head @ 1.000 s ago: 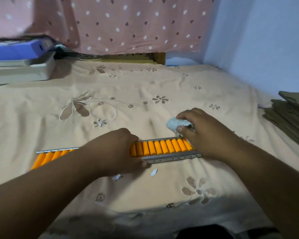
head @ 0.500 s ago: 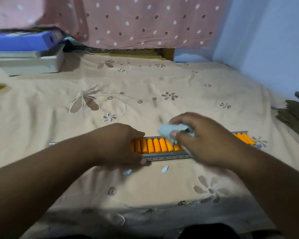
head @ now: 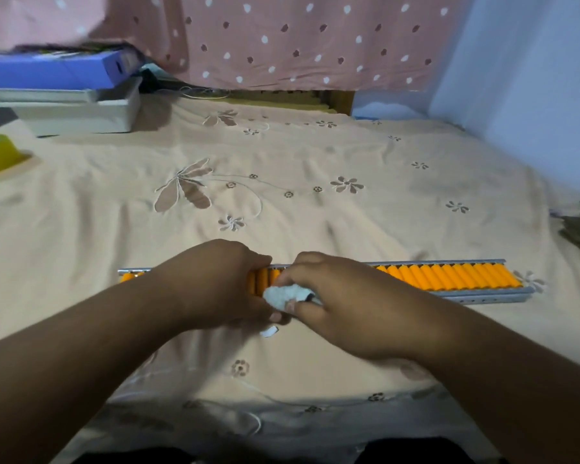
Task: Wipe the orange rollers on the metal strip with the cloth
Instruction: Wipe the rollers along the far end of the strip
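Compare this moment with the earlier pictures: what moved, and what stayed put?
The right hand carried the cloth leftward along the rollers, from beyond the strip's far edge toward its near edge, and now sits against the left hand. More rollers show to its right. Nothing was let go: the cloth stays pinched, and the left hand still presses on the strip.

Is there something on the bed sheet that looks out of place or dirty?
Yes: a small white scrap lies loose on the peach embroidered bed sheet, just in front of the metal strip of orange rollers, below both hands.
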Available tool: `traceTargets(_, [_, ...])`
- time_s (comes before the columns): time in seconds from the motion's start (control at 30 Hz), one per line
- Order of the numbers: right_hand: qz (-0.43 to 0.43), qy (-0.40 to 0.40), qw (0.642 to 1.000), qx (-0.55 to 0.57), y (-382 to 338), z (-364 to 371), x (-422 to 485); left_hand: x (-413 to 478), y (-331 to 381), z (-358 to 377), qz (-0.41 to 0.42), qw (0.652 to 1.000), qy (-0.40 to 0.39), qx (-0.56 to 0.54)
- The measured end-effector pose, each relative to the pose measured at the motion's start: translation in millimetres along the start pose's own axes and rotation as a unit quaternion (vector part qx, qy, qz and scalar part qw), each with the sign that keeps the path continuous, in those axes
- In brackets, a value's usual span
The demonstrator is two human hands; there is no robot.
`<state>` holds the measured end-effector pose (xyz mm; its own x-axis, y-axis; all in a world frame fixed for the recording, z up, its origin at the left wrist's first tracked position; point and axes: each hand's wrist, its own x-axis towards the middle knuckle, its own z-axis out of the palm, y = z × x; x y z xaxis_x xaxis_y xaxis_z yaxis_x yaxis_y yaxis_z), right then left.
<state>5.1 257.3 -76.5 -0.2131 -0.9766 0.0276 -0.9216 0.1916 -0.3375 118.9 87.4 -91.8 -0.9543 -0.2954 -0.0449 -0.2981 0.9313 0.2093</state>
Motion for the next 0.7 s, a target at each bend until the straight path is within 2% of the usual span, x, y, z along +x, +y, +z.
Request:
traceTargets(0.07, [0.012, 0.0, 1.0, 0.015, 8.1, -14.8, 1.1, -2.1, -4.9, -1.7, 0.007, 1.0, -0.013, 0.005])
traceTargets(0.2, [0.07, 0.112, 0.991, 0.029, 29.6, -32.4, 19.2, -15.9, -20.8, -13.8, 0.018, 0.998, -0.065, -0.007])
traceTargets(0.27, [0.084, 0.122, 0.989, 0.026, 29.8, -24.0, 31.1, -23.3, -29.7, -16.6, 0.015, 0.997, -0.069, -0.001])
traceTargets(0.43, [0.066, 0.095, 0.993, -0.035, 3.6, 19.0, 43.6, -27.4, -40.1, -15.2, -0.063, 0.997, -0.035, -0.011])
traceTargets(0.53, [0.056, 0.078, 0.994, -0.057, -9.9, 23.8, 35.9, -26.9, -43.5, -11.9, -0.059, 0.998, -0.016, -0.015])
traceTargets(0.7, [0.028, -0.047, 0.998, -0.008, -19.6, 0.5, 16.4, -27.8, -48.4, -7.3, -0.035, 0.999, -0.004, -0.012])
